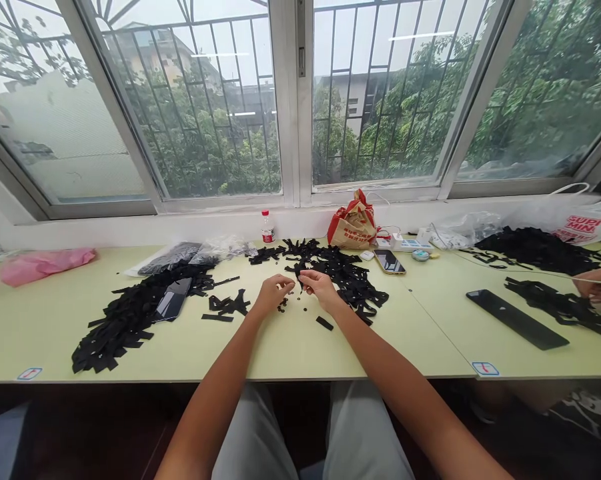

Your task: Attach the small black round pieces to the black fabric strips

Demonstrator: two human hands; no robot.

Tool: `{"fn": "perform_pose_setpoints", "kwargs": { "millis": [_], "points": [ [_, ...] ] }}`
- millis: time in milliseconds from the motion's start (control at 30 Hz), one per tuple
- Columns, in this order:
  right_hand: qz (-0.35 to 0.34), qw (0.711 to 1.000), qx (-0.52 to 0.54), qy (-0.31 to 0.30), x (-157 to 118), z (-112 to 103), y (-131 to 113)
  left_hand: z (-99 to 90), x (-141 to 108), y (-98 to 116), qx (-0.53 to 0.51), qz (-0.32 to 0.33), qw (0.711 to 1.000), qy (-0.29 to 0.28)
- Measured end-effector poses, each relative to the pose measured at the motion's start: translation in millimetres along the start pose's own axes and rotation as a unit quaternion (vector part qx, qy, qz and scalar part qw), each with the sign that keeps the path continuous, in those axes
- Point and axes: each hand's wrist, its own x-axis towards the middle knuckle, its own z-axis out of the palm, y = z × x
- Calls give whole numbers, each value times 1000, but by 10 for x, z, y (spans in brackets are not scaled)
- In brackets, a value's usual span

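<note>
My right hand [319,285] pinches a small black strip [299,273] between thumb and fingertips, over the middle of the table. Close by on the left, my left hand [276,292] has its thumb and fingers pressed together; whatever they hold is too small to make out. Small black rings [283,305] lie scattered on the table just below and between the hands. A heap of black strips [347,270] curves behind and to the right of my right hand. One short black strip [325,323] lies apart near my right forearm, and several loose black pieces [229,304] lie left of my left hand.
A long pile of black strips [125,313] covers the left side, with a dark flat phone-like object [174,299] on it. At the back stand a bottle [267,227] and a paper bag [354,223]. A phone [389,262] lies right; another person's hand [597,283] is at far right.
</note>
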Motion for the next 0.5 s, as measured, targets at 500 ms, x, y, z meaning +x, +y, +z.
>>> {"fn": "perform_pose_setpoints", "kwargs": {
  "millis": [500],
  "points": [
    [-45,997,-12,-62,-43,69,-7,-32,22,116,-191,-104,976,22]
  ]
}}
